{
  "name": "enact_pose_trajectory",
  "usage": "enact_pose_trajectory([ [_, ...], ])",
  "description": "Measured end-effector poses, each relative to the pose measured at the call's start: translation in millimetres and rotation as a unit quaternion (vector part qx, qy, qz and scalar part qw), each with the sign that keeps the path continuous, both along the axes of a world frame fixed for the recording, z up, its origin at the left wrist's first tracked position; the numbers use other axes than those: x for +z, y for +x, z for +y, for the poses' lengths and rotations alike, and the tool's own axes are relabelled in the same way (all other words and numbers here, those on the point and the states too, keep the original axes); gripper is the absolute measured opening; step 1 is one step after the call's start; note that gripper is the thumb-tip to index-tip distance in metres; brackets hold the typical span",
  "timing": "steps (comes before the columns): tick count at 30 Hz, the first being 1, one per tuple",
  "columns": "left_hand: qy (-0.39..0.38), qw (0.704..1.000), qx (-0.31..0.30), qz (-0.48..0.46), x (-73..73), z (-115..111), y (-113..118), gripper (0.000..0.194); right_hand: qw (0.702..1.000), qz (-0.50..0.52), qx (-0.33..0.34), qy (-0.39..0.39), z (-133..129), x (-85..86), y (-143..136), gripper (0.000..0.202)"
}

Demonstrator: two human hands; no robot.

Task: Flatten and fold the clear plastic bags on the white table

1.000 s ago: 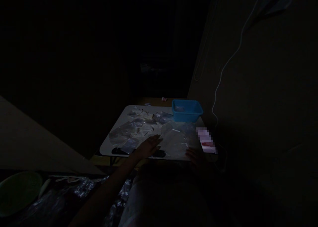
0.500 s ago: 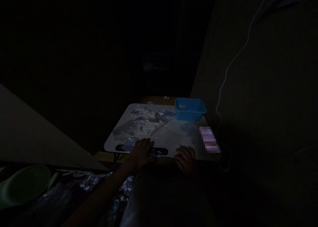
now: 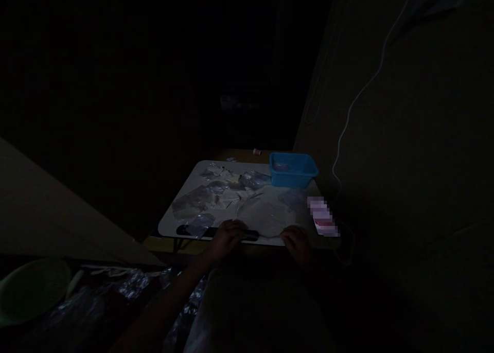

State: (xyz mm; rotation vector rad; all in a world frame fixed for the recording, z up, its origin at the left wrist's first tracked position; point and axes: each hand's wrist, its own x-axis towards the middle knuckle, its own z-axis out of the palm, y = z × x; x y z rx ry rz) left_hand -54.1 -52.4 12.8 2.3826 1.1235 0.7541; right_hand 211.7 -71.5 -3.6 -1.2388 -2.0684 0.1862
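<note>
The scene is very dark. My left hand (image 3: 227, 237) is at the near edge of the small white table (image 3: 266, 211), over its dark slot, with the fingers closed. To its right, my right hand (image 3: 296, 240) is closed at the same edge. A thin, pale strip of clear plastic (image 3: 269, 236) stretches between the two hands, its ends at my fingertips. Crumpled clear plastic bags (image 3: 193, 201) and whitish scraps (image 3: 229, 197) lie on the left half of the table.
A blue basket (image 3: 293, 179) stands at the table's back right corner. A blurred phone-like object (image 3: 323, 216) lies at the right edge. A white cable (image 3: 349, 111) hangs along the wall. Shiny plastic (image 3: 135, 286) and a green basin (image 3: 34, 291) are at lower left.
Both hands have closed from a looser, more spread pose. The plastic strip now shows stretched between them. The view has shifted slightly.
</note>
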Motion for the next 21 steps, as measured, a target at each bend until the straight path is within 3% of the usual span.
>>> enact_pose_trajectory([
  [3,-0.081,0.993,0.037,-0.078,0.8,11,6,0.019,0.999,0.02,-0.013,-0.028,10,-0.2,3,0.019],
  [7,-0.152,0.977,0.108,-0.105,0.9,26,9,0.019,0.997,0.038,-0.027,-0.059,20,-0.5,3,0.019],
  [16,-0.149,0.972,0.148,-0.107,-9.3,49,12,0.018,0.984,0.111,-0.056,-0.125,31,-16.3,5,0.024],
  [21,-0.105,0.966,0.198,-0.128,-1.0,57,4,0.026,0.984,0.089,-0.086,-0.129,31,-15.1,7,0.031],
])
